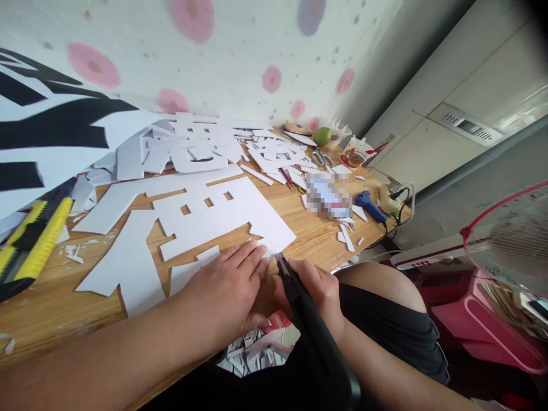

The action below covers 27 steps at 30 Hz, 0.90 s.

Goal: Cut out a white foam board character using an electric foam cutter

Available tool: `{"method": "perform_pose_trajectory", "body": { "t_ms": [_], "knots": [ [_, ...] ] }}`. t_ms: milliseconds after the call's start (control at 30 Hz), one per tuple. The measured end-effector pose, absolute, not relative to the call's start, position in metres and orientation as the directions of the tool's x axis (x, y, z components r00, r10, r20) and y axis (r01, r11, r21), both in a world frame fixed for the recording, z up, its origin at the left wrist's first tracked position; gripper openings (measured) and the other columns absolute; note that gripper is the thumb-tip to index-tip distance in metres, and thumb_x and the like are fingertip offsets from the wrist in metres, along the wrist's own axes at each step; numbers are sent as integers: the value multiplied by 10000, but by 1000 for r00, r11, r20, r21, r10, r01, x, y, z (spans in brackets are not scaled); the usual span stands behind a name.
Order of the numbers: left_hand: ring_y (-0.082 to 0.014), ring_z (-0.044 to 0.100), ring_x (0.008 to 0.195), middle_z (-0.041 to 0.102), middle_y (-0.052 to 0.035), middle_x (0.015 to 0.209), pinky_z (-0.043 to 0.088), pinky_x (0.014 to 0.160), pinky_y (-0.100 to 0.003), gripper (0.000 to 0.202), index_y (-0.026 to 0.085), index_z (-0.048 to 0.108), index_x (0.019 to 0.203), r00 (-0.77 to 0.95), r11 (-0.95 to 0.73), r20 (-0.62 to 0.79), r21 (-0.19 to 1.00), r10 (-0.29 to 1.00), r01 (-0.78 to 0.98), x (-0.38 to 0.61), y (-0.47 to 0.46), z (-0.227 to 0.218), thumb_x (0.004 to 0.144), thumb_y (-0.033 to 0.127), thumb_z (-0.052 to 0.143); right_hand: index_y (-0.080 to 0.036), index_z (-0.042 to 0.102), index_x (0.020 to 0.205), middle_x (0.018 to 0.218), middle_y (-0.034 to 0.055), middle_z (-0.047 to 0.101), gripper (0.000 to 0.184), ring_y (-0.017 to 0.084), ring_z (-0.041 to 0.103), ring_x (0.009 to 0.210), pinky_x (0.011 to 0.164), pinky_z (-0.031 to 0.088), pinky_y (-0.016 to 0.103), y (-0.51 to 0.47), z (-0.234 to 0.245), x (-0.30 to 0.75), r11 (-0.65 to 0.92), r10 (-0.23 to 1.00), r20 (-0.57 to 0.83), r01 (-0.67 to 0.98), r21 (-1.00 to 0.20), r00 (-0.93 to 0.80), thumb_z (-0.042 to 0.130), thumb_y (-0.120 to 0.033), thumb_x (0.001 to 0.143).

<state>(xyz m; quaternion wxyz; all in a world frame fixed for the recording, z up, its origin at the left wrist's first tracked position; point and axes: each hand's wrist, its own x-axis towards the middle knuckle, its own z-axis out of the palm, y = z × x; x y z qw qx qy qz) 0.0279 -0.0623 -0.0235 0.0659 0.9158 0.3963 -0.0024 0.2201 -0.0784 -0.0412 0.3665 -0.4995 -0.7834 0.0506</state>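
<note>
My left hand (226,285) lies flat with its fingers stretched out, pressing on a large white cut-out sheet (205,217) on the wooden table (308,228). My right hand (321,291) is closed round a black utility knife (299,297). The knife's blade tip touches the sheet's near edge, just right of my left fingertips. The sheet has small square holes cut into it.
More white cut-out shapes (205,142) pile up at the back. A yellow and black tool (34,240) lies at the left. Scissors (321,157), a green fruit (322,136), a blue glue gun (370,205) and a power strip (391,200) sit at the right. A red fan (509,240) stands beside the table.
</note>
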Motion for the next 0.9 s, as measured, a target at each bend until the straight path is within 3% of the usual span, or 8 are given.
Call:
{"method": "perform_pose_trajectory", "body": {
  "t_ms": [167,267,367,467,567,667,900],
  "knots": [
    [-376,354,1472,384,-211,1573,344,1191,-534,785,57,532,1432,692,-683,-53,124,720,720,27,-62,-21,884,614,613,-219,515,724,582,-5,625,148,154,590,471,493,473,251,-84,-47,217,482,829,504,767,-423,-243,637,-256,800],
    [-400,381,1453,395,-239,1561,358,1171,-567,832,31,518,1434,711,-705,-15,109,703,701,24,-63,-23,875,638,621,-210,609,814,654,13,691,87,175,644,536,536,506,267,-86,-48,221,448,862,476,703,-553,-175,650,-287,809],
    [-415,419,1425,440,-252,1533,378,1151,-582,835,23,535,1415,723,-722,42,105,690,684,22,-62,-26,870,648,626,-230,675,937,777,14,746,158,184,693,650,601,536,270,-86,-45,233,339,920,390,590,-733,-43,688,-330,815],
    [-410,466,1394,505,-248,1490,398,1140,-568,733,37,610,1340,721,-729,109,104,684,676,19,-60,-29,863,590,672,-248,681,997,840,7,751,219,187,696,721,659,544,288,-79,-34,250,315,934,358,523,-792,-20,715,-299,786],
    [-378,523,1352,570,-225,1442,436,1119,-525,615,57,640,1294,732,-749,163,90,661,656,16,-55,-33,870,499,703,-255,650,1079,840,0,729,339,178,675,721,642,525,282,-63,-17,270,336,941,305,491,-804,-145,741,-271,753],
    [-355,571,1304,610,-215,1400,480,1081,-488,596,58,618,1314,746,-777,249,53,618,627,14,-53,-37,870,444,717,-238,639,1015,850,7,720,276,176,677,753,659,527,282,-37,-2,286,353,928,239,469,-809,-285,755,-300,772],
    [-365,600,1250,624,-191,1390,512,1013,-523,672,96,601,1333,716,-772,334,57,613,633,14,-53,-39,802,464,786,-218,691,1080,1014,44,735,291,182,693,896,803,547,307,26,-6,289,517,758,209,373,-771,-618,765,-325,819]
  ]
}}
